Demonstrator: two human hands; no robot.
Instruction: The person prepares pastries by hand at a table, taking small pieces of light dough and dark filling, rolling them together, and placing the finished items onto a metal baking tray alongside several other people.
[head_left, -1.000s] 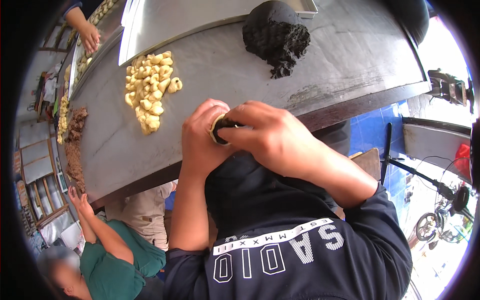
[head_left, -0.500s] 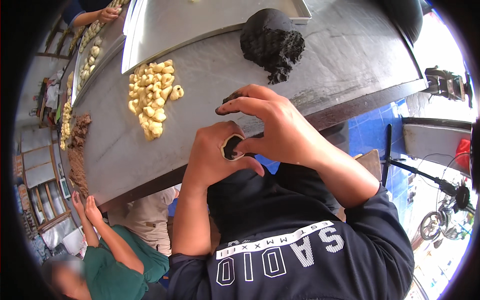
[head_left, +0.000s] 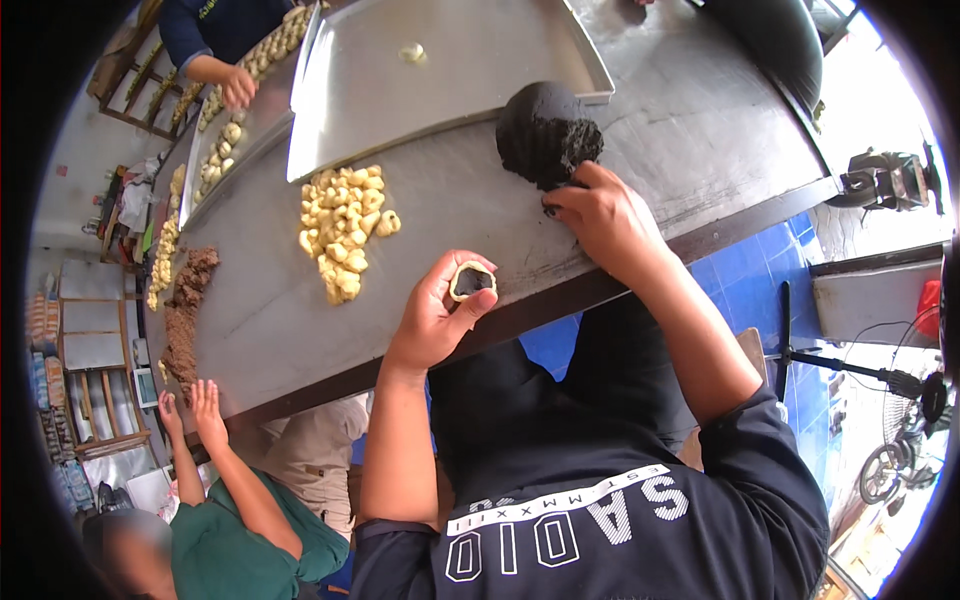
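Observation:
My left hand (head_left: 428, 325) is curled round a pale dough cup (head_left: 490, 292), its opening facing up with black paste (head_left: 470, 280) inside. The thumb presses on the rim. Farther right, my right hand (head_left: 618, 225) is at the near edge of a large black paste lump (head_left: 540, 125) on the metal table. Its fingers are bent in a pinch, with dark paste at the tips; the lump's near side is rough and torn. Left of the lump lies a pile of small yellow dough pieces (head_left: 342, 225).
A metal tray (head_left: 370, 105) with one pale dough ball (head_left: 412, 52) stands beyond. Another tray at left holds filled rows, where a co-worker's hand (head_left: 238, 88) reaches. Brown crumbly filling (head_left: 183, 320) lies at the table's left end, near a green-sleeved person's hands (head_left: 207, 412).
My right hand has left the dough cup and moved away to the black paste lump. My left hand keeps the cup, now more plainly in sight. The whole view has shifted slightly.

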